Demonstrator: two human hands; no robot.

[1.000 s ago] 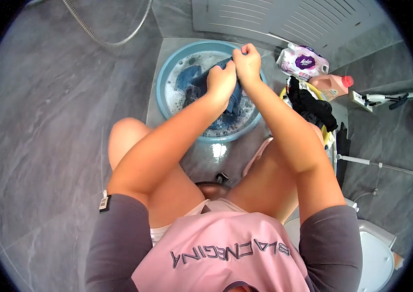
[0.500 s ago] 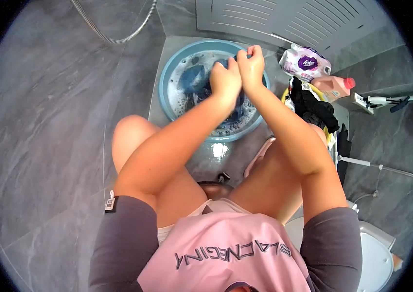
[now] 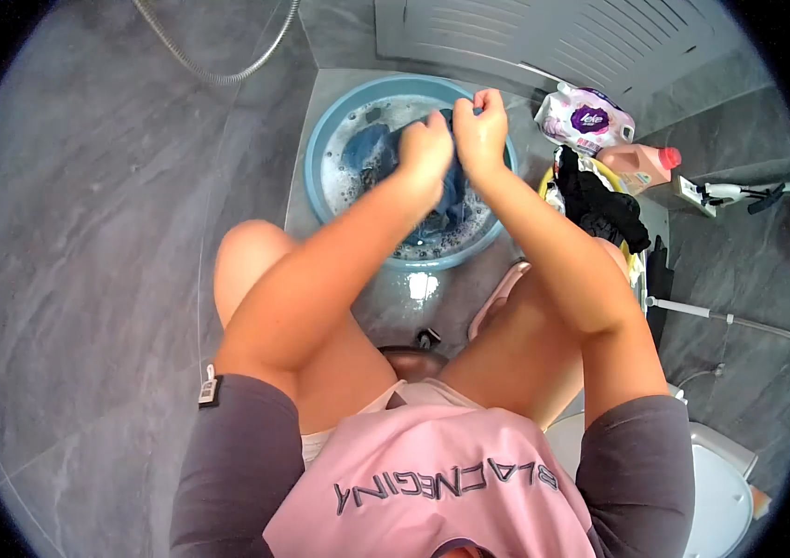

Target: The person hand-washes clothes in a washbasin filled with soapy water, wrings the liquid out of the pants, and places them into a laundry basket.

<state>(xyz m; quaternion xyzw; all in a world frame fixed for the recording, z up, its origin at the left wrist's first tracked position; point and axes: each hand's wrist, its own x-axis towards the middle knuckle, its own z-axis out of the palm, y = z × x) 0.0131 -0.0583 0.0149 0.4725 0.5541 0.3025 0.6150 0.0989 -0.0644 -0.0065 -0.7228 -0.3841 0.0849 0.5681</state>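
A round blue basin of foamy water stands on the floor in front of me, with a dark blue cloth partly under the suds. Over the basin's middle, my left hand is closed on a bunched part of the cloth. My right hand is beside it near the basin's right rim, its fingers curled round the upper end of the same cloth. A small gap separates the two hands, and the cloth hangs down between them into the water.
Right of the basin, a yellow-rimmed container holds black clothes. Behind it are a white and purple package and a pink bottle with a red cap. A metal hose hangs upper left; a toilet stands lower right.
Against half a second ago, my left hand has shifted slightly left, away from my right hand, which has stayed nearly still. More of the cloth shows between them.
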